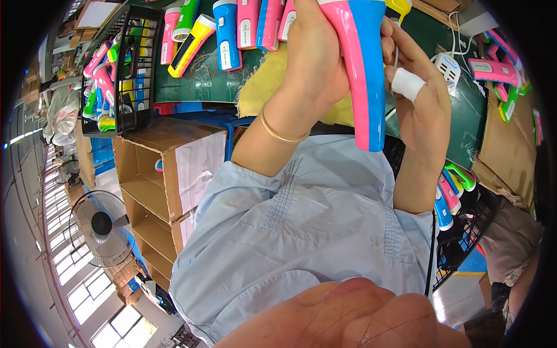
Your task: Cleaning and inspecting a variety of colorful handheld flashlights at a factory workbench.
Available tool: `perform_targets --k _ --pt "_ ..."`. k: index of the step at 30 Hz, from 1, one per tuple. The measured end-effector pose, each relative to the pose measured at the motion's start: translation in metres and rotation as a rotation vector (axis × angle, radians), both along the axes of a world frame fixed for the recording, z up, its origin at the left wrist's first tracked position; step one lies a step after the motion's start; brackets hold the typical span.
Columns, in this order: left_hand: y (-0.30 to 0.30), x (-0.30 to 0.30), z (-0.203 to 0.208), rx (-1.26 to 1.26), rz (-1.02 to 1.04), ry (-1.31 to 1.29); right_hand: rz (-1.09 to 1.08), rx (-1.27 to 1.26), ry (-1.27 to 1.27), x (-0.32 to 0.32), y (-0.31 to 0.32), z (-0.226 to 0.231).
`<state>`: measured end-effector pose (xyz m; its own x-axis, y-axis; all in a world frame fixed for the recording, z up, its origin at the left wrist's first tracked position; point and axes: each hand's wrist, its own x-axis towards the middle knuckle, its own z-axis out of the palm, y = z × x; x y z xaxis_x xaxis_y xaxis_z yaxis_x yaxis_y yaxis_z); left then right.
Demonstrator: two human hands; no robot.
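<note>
A pink and blue flashlight (365,75) hangs with its wide head up and its handle pointing down toward my chest. My left hand (316,55) is closed around its upper part, on the left side. On the flashlight's right side is my right hand (420,93), its fingers curled in close to the handle. White tape (408,84) wraps one of its digits. A thin pale cord (396,57) shows between the curled fingers; where its end goes is hidden. Several pink, green, yellow and blue flashlights (229,35) lie in a row beyond my left hand.
A yellow cloth (261,81) lies on the green tabletop (191,87). A white multi-port charger (447,71) with cables stands at right, near more flashlights (493,71) and cardboard. A black crate (134,75) of flashlights, cardboard shelves (168,168) and a fan (101,223) are at left.
</note>
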<state>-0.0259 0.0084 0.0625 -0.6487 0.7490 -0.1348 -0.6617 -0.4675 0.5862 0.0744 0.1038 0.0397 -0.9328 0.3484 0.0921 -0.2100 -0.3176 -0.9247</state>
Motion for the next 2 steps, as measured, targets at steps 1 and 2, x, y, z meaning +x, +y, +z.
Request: perform_targets --k 1,2 --pt "-0.0008 -0.0011 -0.0013 0.029 -0.017 0.006 0.019 0.0 -0.029 0.0002 0.0007 -0.0016" --pt "-0.002 -0.0021 -0.0029 0.057 -0.033 0.011 -0.008 0.043 -0.051 -0.0004 -0.0023 0.0009"
